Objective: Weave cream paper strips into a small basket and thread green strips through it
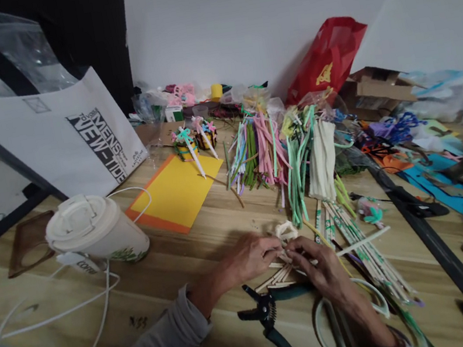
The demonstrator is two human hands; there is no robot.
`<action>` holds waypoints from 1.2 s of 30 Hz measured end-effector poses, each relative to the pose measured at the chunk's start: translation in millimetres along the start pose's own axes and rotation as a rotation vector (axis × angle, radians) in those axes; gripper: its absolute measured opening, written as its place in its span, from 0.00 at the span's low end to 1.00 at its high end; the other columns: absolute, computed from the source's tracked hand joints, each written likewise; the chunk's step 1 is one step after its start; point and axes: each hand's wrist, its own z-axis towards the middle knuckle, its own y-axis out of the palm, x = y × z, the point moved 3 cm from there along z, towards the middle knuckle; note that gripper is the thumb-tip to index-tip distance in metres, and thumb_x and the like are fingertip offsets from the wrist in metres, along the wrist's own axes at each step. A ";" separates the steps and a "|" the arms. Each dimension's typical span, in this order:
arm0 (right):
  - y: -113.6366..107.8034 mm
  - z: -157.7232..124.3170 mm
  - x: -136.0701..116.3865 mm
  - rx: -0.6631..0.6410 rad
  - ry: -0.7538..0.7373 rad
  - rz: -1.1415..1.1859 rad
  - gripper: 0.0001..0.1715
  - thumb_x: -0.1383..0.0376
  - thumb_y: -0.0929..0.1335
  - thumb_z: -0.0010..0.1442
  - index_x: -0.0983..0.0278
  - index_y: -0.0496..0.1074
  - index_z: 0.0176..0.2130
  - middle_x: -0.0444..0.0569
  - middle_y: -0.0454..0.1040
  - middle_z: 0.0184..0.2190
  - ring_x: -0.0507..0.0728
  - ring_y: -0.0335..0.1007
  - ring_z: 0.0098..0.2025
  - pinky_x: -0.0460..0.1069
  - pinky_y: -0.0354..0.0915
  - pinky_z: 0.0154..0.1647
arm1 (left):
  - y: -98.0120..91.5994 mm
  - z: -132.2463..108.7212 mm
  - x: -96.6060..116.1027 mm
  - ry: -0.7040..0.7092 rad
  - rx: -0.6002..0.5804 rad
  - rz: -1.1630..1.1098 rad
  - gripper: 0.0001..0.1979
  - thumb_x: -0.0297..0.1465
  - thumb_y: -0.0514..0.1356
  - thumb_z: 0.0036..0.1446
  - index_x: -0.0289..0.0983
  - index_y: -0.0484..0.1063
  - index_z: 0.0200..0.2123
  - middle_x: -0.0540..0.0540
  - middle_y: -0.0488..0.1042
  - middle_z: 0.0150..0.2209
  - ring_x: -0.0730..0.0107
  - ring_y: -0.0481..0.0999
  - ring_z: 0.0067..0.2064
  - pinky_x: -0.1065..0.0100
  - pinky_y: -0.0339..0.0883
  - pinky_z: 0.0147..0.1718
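Both my hands meet above the table, fingers pinched around a small cream fuzzy pipe cleaner piece (285, 229) bent into loops. My left hand (256, 255) grips it from the left, and my right hand (320, 265) pinches it from the right. The fingers partly hide how it is joined. A straight white pipe cleaner (365, 241) sticks out to the right behind my right hand. Below lie short pale sticks (275, 277), dark-handled pruning shears (265, 310) with jaws apart, and white-handled scissors (330, 337), partly covered by my right forearm.
Bundles of coloured pipe cleaners (269, 146) and green-white wrapped sticks (364, 252) lie ahead. Yellow paper (192, 189) is at centre left, with pens (196, 158) by small pots. A lidded cup (96, 228), white cable (109, 289), large bag (61, 137) and red bag (325, 60) stand around.
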 end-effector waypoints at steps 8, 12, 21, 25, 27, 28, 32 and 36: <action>4.7 -4.0 13.6 0.092 0.201 0.351 0.12 0.57 0.65 0.64 0.63 0.68 0.34 0.44 0.67 0.25 0.52 0.64 0.25 0.45 0.61 0.25 | 0.7 2.5 10.4 0.020 0.200 0.038 0.08 0.28 0.54 0.63 0.35 0.73 0.34 0.47 0.75 0.30 0.70 0.73 0.33 0.72 0.60 0.33; 1.4 -4.1 1.9 0.223 -0.037 0.099 0.06 0.64 0.65 0.65 0.62 0.70 0.36 0.48 0.72 0.31 0.55 0.70 0.31 0.47 0.66 0.31 | 4.7 3.7 2.7 -0.193 0.152 -0.415 0.11 0.34 0.57 0.60 0.33 0.73 0.30 0.50 0.72 0.22 0.72 0.70 0.24 0.72 0.60 0.26; -1.5 -6.5 -10.4 0.273 -0.436 -0.293 0.11 0.75 0.64 0.63 0.63 0.72 0.42 0.52 0.75 0.35 0.56 0.74 0.37 0.49 0.70 0.38 | 9.2 4.5 -12.0 -0.200 -0.071 -0.952 0.15 0.40 0.58 0.59 0.32 0.74 0.32 0.49 0.72 0.24 0.78 0.68 0.23 0.75 0.58 0.21; 3.5 -11.6 -3.5 0.296 -0.452 -0.368 0.10 0.74 0.65 0.64 0.63 0.72 0.43 0.53 0.76 0.36 0.57 0.75 0.38 0.50 0.71 0.38 | 10.4 5.2 -13.3 -0.239 -0.066 -0.942 0.16 0.39 0.58 0.59 0.32 0.72 0.27 0.50 0.71 0.22 0.79 0.67 0.21 0.75 0.56 0.20; 6.1 -13.2 -0.4 0.293 -0.456 -0.375 0.10 0.73 0.65 0.64 0.63 0.72 0.44 0.53 0.76 0.37 0.58 0.75 0.39 0.51 0.71 0.39 | 11.9 5.5 -14.8 -0.246 -0.042 -0.966 0.16 0.39 0.60 0.58 0.32 0.72 0.27 0.50 0.71 0.22 0.79 0.66 0.21 0.75 0.56 0.20; 7.1 -13.5 0.8 0.286 -0.452 -0.371 0.10 0.73 0.65 0.64 0.63 0.72 0.44 0.53 0.76 0.37 0.58 0.75 0.39 0.51 0.71 0.39 | 12.8 5.6 -15.7 -0.242 -0.030 -0.977 0.16 0.40 0.60 0.57 0.31 0.72 0.28 0.50 0.71 0.22 0.79 0.66 0.21 0.75 0.56 0.20; 9.2 -12.1 1.8 0.235 -0.406 -0.309 0.10 0.73 0.65 0.64 0.62 0.72 0.44 0.53 0.76 0.38 0.57 0.75 0.39 0.50 0.71 0.40 | 14.5 6.4 -16.9 -0.197 0.021 -0.948 0.17 0.41 0.60 0.57 0.31 0.74 0.31 0.50 0.70 0.21 0.77 0.67 0.22 0.75 0.60 0.22; 8.0 -7.7 0.4 0.200 -0.247 -0.154 0.07 0.69 0.64 0.65 0.62 0.73 0.40 0.51 0.76 0.35 0.56 0.74 0.38 0.49 0.69 0.38 | 10.4 6.3 -11.1 -0.166 0.099 -0.642 0.12 0.34 0.57 0.60 0.32 0.76 0.35 0.50 0.72 0.22 0.74 0.70 0.24 0.73 0.64 0.28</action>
